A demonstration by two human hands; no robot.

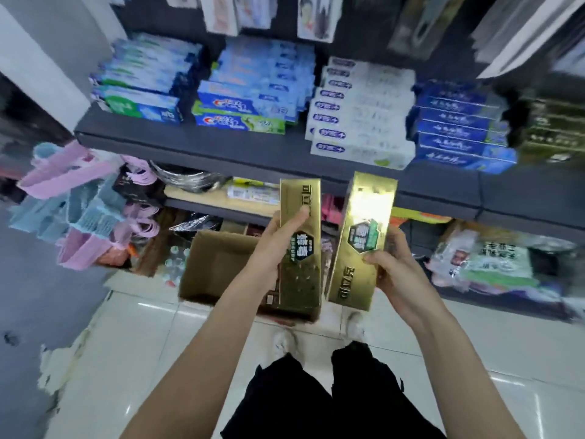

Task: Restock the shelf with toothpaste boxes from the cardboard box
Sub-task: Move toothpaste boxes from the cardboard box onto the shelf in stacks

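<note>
the left hand is clasping one gold toothpaste box. the right hand is gripping another gold box above the cardboard box.

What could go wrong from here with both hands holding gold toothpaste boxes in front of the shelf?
The left hand and right hand each pinch one upright gold box by its edges, so either might slip. The white stack already overhangs the shelf edge; a nudge could topple it. The cardboard box sits by the feet, a possible trip.
</note>
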